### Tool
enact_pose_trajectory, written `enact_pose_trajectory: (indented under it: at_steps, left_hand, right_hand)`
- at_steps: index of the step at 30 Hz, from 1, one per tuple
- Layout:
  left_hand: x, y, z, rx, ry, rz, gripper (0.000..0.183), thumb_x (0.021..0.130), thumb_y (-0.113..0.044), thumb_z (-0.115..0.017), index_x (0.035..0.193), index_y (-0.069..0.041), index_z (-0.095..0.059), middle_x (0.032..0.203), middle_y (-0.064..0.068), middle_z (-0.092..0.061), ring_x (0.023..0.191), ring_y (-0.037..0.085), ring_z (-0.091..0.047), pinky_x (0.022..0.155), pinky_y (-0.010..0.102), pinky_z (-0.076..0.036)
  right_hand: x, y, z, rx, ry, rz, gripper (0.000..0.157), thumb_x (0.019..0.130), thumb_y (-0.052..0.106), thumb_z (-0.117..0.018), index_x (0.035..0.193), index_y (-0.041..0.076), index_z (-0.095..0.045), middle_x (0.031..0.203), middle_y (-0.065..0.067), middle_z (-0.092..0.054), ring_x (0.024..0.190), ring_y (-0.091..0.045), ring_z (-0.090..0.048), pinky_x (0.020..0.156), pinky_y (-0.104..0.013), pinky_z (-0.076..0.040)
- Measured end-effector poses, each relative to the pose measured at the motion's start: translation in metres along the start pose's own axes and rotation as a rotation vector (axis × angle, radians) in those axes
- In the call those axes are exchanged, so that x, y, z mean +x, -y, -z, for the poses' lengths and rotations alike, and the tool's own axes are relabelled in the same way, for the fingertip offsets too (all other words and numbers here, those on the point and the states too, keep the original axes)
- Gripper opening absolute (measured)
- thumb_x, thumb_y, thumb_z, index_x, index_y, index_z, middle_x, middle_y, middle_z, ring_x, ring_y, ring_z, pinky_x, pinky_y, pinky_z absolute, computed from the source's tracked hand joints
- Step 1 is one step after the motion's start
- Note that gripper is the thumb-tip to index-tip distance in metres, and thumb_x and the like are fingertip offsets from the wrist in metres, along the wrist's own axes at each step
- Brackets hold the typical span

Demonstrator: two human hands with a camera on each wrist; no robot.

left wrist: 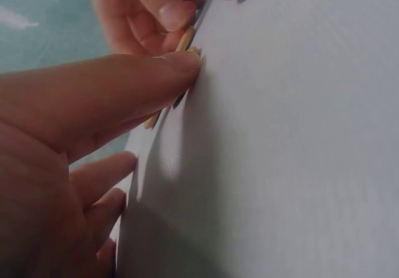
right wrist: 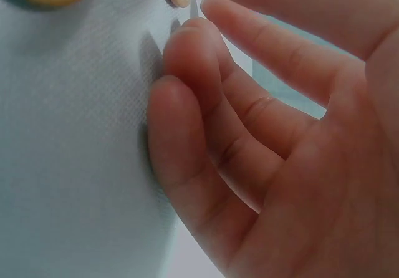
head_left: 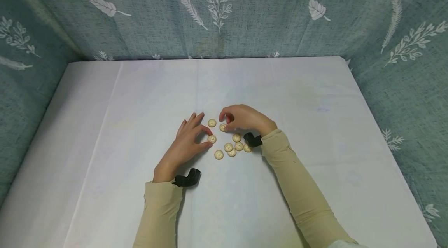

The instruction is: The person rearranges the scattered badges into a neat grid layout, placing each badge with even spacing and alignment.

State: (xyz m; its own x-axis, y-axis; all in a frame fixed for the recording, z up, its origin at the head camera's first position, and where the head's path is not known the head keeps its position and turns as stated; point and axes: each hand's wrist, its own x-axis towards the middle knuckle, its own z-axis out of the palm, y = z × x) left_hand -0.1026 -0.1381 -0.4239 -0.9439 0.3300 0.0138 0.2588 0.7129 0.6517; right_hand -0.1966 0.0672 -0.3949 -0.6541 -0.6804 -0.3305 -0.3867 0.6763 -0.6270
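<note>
My left hand [head_left: 183, 145] is at the left side of a loose group of round cream buttons. Its thumb and index finger pinch the edges of one button [head_left: 212, 139], while the other fingers spread outward. From the upper right, my right hand [head_left: 246, 118] reaches in with its thumb at another button [head_left: 223, 127]. The right index finger extends beyond that button, with a small gap, and the remaining fingers bend loosely, as the right wrist view shows. Another button [head_left: 212, 123] lies between the two hands. In the left wrist view, the thumb [left wrist: 181, 63] partly hides the pinched button.
Nearer the front lie several more buttons, including one [head_left: 218, 154] apart from a touching cluster [head_left: 231, 152]. The right wrist's black camera [head_left: 252, 139] overhangs one button [head_left: 247, 148]. A white cloth covers the table [head_left: 105, 123]; green leaf-patterned curtains [head_left: 245, 14] surround it.
</note>
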Motion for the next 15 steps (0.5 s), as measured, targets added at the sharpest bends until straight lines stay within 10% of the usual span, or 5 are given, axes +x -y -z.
enact_pose_trajectory:
  at_steps: [15]
  left_hand:
    - [0.0005,-0.0021,-0.0016,0.001,-0.012,0.011,0.021,0.074,-0.027,-0.072,0.088,-0.019,-0.059,0.144,0.011,-0.025,0.135,0.027,-0.006,0.105,0.045,-0.001]
  right_hand:
    - [-0.0014,0.0047,-0.0031,-0.084,-0.014,0.018,0.015,0.077,0.016,-0.07,0.088,0.018,-0.06,0.074,0.001,-0.05,0.069,-0.014,-0.045,0.062,-0.026,-0.037]
